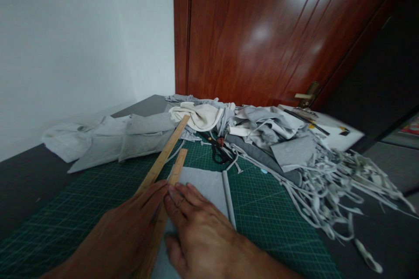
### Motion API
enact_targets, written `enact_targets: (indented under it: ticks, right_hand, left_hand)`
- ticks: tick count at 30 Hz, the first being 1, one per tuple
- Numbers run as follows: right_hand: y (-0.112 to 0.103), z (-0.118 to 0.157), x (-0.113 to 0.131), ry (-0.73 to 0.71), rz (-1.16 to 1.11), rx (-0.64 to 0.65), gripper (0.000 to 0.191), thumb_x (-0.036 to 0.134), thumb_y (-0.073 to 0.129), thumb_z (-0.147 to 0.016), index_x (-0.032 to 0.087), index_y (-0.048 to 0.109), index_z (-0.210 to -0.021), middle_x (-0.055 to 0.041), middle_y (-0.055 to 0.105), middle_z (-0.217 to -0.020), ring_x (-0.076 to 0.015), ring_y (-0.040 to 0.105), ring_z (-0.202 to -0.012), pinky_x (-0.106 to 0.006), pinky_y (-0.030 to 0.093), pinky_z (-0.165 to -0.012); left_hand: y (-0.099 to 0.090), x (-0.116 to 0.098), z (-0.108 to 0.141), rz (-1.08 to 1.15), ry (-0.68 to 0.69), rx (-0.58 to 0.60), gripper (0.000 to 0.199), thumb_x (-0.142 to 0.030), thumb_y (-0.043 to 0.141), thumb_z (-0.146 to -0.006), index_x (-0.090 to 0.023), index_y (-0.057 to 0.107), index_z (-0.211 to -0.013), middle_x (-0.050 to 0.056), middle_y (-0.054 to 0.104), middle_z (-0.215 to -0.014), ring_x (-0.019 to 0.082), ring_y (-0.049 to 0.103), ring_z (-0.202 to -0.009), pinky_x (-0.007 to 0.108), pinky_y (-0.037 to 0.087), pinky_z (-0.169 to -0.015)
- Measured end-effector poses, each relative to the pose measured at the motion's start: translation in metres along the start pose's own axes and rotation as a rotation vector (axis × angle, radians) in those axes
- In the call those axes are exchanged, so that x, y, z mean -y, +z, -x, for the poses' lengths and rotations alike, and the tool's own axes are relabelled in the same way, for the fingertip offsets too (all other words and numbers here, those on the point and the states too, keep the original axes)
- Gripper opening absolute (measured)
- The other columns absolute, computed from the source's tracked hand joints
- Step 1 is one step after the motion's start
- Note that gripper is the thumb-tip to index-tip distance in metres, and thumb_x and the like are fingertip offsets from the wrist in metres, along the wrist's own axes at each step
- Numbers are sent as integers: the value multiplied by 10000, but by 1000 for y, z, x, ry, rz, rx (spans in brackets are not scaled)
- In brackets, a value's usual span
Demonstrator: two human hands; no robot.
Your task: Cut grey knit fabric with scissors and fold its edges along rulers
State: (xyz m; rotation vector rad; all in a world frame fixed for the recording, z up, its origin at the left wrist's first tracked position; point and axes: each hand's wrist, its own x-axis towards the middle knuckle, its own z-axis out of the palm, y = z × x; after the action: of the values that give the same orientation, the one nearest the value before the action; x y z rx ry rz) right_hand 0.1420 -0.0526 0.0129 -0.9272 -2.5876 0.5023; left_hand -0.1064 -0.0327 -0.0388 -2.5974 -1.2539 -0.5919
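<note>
A piece of light grey cloth (pixel 206 183) lies flat on a green cutting mat (pixel 262 209). Along its left side runs a wooden ruler (pixel 179 161), and farther left is a longer wooden ruler (pixel 166 150). My right hand (pixel 199 231) rests on the cloth with its fingers stretched out, the tips at the nearer ruler's edge. My left hand (pixel 131 222) lies across the rulers, fingers extended, its tips meeting those of the right hand. Part of both rulers is hidden under the left hand. Beyond the cloth lies a pair of black scissors (pixel 221 150).
Folded grey cloth pieces (pixel 131 137) lie at the left back, with a cream cloth (pixel 199 115) at the mat's far edge. Grey scraps and a tangle of fabric strips (pixel 327 196) cover the right. A white box (pixel 340 128) stands behind, before a brown door (pixel 255 35).
</note>
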Motion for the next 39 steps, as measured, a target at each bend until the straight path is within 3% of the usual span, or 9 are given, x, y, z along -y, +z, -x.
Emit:
enact_targets:
  ticks: [5, 9, 12, 16, 19, 23, 28, 33, 39]
  right_hand:
    - [-6, -4, 4, -10, 11, 35, 681, 370, 498, -1119, 31, 360, -1693, -187, 348, -1785, -285, 217, -1695, -453, 63, -1405]
    - [-3, -5, 2, -45, 39, 3, 620, 346, 521, -1104, 38, 455, -1639, -192, 397, -1763, -272, 239, -1691, -450, 31, -1404]
    - [-1, -6, 1, -52, 48, -22, 601, 334, 543, -1090, 41, 490, -1613, -193, 424, -1750, -261, 239, -1691, -432, 29, -1403]
    - [-3, -6, 1, -36, 22, -18, 630, 326, 564, -1078, 44, 460, -1632, -180, 388, -1772, -255, 188, -1704, -432, 32, -1404]
    - [-9, -1, 0, -9, 0, 9, 736, 367, 587, -1082, 71, 333, -1705, -157, 311, -1808, -253, 136, -1712, -461, 14, -1403]
    - [-31, 17, -5, 112, -46, 137, 911, 649, 541, -1096, 112, 212, -1753, -177, 147, -1828, -310, 68, -1712, -556, -39, -1383]
    - [-63, 50, -24, 290, -86, 234, 1163, 882, 594, -931, 196, 160, -1763, -158, -26, -1819, -334, -91, -1697, -597, -132, -1346]
    - [-65, 77, -57, 412, -46, 291, 1488, 935, 801, -673, 272, 34, -1762, -130, -157, -1813, -402, -160, -1680, -647, -200, -1306]
    - [-69, 98, -73, 461, -52, 337, 1624, 846, 923, -584, 313, -85, -1740, -123, -281, -1781, -420, -239, -1654, -664, -227, -1286]
  left_hand:
    - [-10, -8, -12, 81, 6, -78, 546, -187, 523, -975, -200, 619, -1513, 99, 672, -1558, 275, 665, -1414, 401, 506, -1246]
    - [-16, -20, -23, 140, 107, -121, 544, -154, 472, -1016, -193, 589, -1545, 97, 637, -1598, 251, 628, -1453, 382, 470, -1271]
    - [-9, -19, -20, 171, 131, -82, 605, -147, 421, -1034, -191, 496, -1633, 101, 555, -1675, 256, 580, -1501, 404, 429, -1299]
    - [-2, -12, -10, 219, 31, 13, 625, -226, 439, -1071, -264, 427, -1694, 45, 493, -1724, 281, 549, -1529, 403, 425, -1301]
    - [-1, -9, -6, 193, 60, 8, 652, -262, 472, -1084, -276, 359, -1726, 51, 465, -1740, 274, 542, -1536, 390, 438, -1290]
    - [2, -6, -5, 73, 138, -45, 726, -303, 514, -1088, -266, 245, -1761, 63, 403, -1771, 262, 511, -1560, 399, 413, -1307]
    - [9, -1, -5, -3, 135, -39, 765, -388, 554, -1079, -271, 236, -1764, 41, 364, -1789, 271, 498, -1570, 408, 416, -1313]
    - [12, 3, -6, 56, 87, -27, 743, -414, 577, -1057, -334, 306, -1744, 9, 409, -1766, 284, 531, -1545, 404, 452, -1288]
    - [6, -2, -12, 33, 112, -77, 739, -440, 577, -1058, -340, 312, -1742, -9, 423, -1759, 264, 546, -1532, 356, 432, -1292]
